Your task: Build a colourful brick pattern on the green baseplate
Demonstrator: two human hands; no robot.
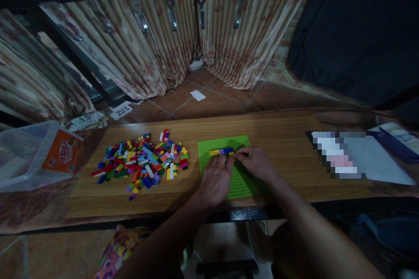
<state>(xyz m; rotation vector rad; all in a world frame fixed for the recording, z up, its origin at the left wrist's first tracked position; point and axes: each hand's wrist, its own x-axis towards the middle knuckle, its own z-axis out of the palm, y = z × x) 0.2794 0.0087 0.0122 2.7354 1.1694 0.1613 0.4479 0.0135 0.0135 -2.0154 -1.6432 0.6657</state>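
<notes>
A green studded baseplate (242, 187) lies on the wooden board, with a short row of toy bricks (221, 151) in yellow, purple and blue across its upper part. My left hand (216, 181) rests over the baseplate, fingers stretched out flat and their tips touching the near side of the row. From the right, my right hand (257, 161) pinches thumb and forefinger at a small yellow brick (232, 155) by the row's right end. Fingers partly cover that brick, and my left hand hides part of the baseplate.
A pile of loose, many-coloured bricks (144, 161) spreads over the left of the wooden board (288, 139). Beyond it stands a clear plastic box (29, 152) with an orange label. Papers (386, 161) lie at the right end. Striped curtains (163, 48) hang behind.
</notes>
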